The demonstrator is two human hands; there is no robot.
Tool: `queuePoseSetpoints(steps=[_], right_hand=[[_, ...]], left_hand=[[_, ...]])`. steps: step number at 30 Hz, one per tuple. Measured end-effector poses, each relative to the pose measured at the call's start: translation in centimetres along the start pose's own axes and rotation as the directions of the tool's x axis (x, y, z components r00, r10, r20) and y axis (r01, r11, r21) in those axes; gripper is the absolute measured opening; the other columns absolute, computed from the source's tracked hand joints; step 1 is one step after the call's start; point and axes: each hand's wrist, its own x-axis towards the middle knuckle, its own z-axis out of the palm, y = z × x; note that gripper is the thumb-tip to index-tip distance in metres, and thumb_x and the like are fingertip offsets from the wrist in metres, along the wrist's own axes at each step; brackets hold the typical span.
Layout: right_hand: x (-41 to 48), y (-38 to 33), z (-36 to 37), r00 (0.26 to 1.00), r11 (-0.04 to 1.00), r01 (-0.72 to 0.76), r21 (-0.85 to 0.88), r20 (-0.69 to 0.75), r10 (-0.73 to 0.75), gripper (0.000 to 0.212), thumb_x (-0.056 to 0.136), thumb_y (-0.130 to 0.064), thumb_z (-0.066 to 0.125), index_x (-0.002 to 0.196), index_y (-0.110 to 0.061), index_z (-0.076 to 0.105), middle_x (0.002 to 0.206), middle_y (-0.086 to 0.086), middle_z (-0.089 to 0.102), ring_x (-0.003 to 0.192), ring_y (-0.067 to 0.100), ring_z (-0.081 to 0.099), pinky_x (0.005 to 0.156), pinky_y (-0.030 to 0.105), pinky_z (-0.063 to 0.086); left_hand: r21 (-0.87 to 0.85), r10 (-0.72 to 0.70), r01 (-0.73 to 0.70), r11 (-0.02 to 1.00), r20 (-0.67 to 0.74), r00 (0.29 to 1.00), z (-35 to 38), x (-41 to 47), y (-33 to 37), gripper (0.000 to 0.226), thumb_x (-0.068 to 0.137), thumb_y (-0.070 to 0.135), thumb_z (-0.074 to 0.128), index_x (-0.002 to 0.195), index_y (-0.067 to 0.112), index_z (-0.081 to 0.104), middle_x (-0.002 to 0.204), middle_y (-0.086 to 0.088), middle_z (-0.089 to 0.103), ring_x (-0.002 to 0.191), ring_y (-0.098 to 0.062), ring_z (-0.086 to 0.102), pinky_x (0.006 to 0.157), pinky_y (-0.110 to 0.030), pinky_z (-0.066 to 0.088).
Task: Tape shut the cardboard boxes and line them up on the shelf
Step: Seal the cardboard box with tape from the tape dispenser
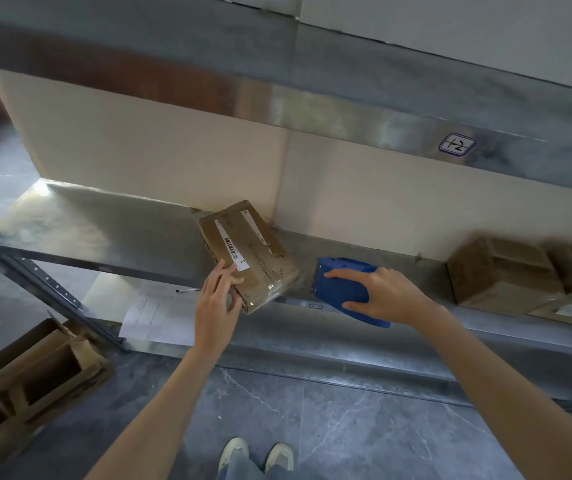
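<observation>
Box apparently taped, not yet lined up
The small brown cardboard box [248, 258], tape-glossed, lies askew on the grey metal shelf [104, 230]; left grip [217, 299] lays straight fingers [223, 271] on its near corner, right grip [378, 296] clasps a blue plastic tape dispenser [338, 289] beside it.

Both forearms bare, stretched forward toward shelf [104, 230] front edge. Left grip [217, 299]: fingers near straight, tips laid on top of box [253, 251] at its near corner, thumb along box side. Right grip [386, 294]: wrapped round blue tape dispenser [340, 289], index finger extended along top, thumb underneath.
</observation>
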Motion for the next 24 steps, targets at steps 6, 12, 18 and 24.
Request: queuePoseSetpoints(steps=[6, 12, 18, 24], right_hand=[[0.0, 0.2, 0.1, 0.999, 1.0, -0.004, -0.03, 0.041, 0.005, 0.056, 0.093, -0.051, 0.053, 0.142, -0.056, 0.028, 0.08, -0.007, 0.068, 0.053, 0.006, 0.046, 0.051, 0.01, 0.022], [0.5, 0.4, 0.4, 0.998, 0.999, 0.004, -0.044, 0.058, -0.002, 0.057, 0.093, -0.054, 0.051, 0.143, -0.057, 0.023, 0.085, -0.004, 0.07, 0.061, 0.008, 0.056, 0.052, 0.01, 0.024], [0.6, 0.4, 0.3, 0.997, 0.999, 0.008, -0.05, 0.074, -0.005, 0.058, 0.093, -0.054, 0.05, 0.142, -0.058, 0.019, 0.088, -0.004, 0.071, 0.064, 0.01, 0.059, 0.052, 0.009, 0.023], [0.5, 0.4, -0.2, 0.998, 0.998, 0.011, -0.056, 0.063, -0.007, 0.059, 0.093, -0.053, 0.052, 0.143, -0.056, 0.021, 0.093, -0.004, 0.07, 0.068, 0.011, 0.061, 0.053, 0.009, 0.024]], left_hand=[[0.001, 0.026, -0.026, 1.0, 0.049, 0.998, -0.4, 0.1, -0.2, 0.052, 0.071, 0.006, 0.084, 0.111, 0.018, 0.053, 0.14, -0.005, 0.053, 0.137, -0.023, 0.043, 0.095, -0.04, 0.053], [0.068, 0.007, -0.013, 0.998, 0.096, 0.995, -0.8, 0.2, -0.1, 0.068, 0.066, 0.017, 0.089, 0.119, 0.022, 0.048, 0.142, -0.005, 0.051, 0.134, -0.025, 0.046, 0.097, -0.041, 0.049], [0.125, 0.02, -0.031, 0.992, 0.082, 0.996, -1.3, 0.7, -0.1, 0.052, 0.067, 0.016, 0.089, 0.109, 0.02, 0.058, 0.133, -0.002, 0.059, 0.127, -0.025, 0.053, 0.092, -0.048, 0.055], [0.113, 0.018, -0.02, 0.993, 0.019, 1.0, -1.1, 0.9, 0.0, 0.032, 0.077, 0.011, 0.081, 0.102, 0.02, 0.063, 0.127, 0.002, 0.064, 0.123, -0.022, 0.056, 0.087, -0.05, 0.057]])
